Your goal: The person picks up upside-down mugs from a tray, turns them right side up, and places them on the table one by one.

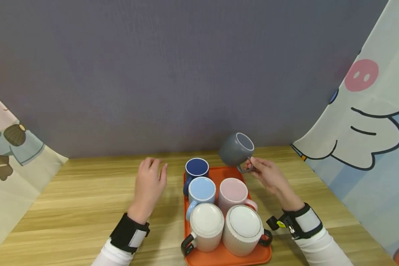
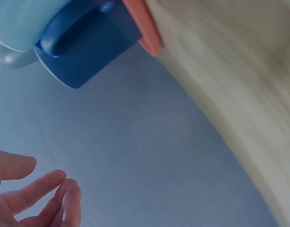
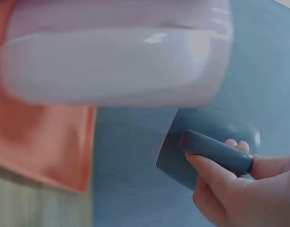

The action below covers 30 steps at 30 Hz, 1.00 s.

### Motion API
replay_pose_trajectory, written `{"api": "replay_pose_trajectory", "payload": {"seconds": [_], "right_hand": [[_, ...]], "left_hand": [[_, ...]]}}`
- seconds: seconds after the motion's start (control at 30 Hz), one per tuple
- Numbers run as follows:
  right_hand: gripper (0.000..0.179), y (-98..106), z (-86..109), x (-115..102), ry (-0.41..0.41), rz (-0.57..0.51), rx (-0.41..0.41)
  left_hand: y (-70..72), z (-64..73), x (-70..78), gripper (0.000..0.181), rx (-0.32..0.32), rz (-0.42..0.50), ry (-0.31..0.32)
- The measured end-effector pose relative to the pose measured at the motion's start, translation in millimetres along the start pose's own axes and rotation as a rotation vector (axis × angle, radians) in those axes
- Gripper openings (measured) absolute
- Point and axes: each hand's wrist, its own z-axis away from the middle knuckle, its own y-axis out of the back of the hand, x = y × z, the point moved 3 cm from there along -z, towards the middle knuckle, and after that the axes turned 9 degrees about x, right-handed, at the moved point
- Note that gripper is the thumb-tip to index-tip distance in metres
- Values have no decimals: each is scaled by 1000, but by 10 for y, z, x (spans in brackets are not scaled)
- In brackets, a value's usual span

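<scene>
A grey mug [image 1: 234, 150] hangs tilted over the far right corner of the orange tray [image 1: 221, 172]. My right hand [image 1: 269, 175] grips it by its handle [image 3: 216, 150], thumb and fingers closed round it in the right wrist view. On the tray stand a navy mug [image 1: 196, 176], a light blue mug [image 1: 202, 192], a pink mug [image 1: 233, 194] and two ribbed white mugs with black handles [image 1: 187, 244]. My left hand [image 1: 149, 190] is empty, left of the tray, its fingers loosely bent and thumb apart.
The tray rests on a wood-grain table [image 1: 86, 199]. A grey fabric wall [image 1: 153, 74] rises behind the table's far edge. Cartoon-printed curtains hang on the left [image 1: 10, 177] and right [image 1: 382, 155].
</scene>
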Motion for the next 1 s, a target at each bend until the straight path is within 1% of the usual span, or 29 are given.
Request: {"api": "replay_pose_trajectory", "payload": {"seconds": [0.1, 0.23, 0.3, 0.63, 0.83, 0.9, 1.0], "right_hand": [[24, -4, 26, -87, -14, -78, -30], [24, -28, 52, -194, -41, -169, -37], [24, -44, 63, -236, -52, -203, -53], [24, -126, 108, -361, -105, -399, -157], [22, -184, 139, -436, -141, -515, -180], [22, -201, 143, -456, -148, -550, -193], [23, -229, 143, -483, -139, -586, -233]], "left_hand": [[-27, -44, 58, 17, 11, 22, 13], [-60, -95, 129, 17, 22, 47, 23], [-75, -110, 164, 16, 28, 56, 26], [-151, -165, 342, 14, 56, 108, 16], [-170, -216, 479, 15, 52, 149, 13], [-175, -228, 520, 15, 49, 161, 19], [-179, -245, 581, 14, 58, 178, 25]]}}
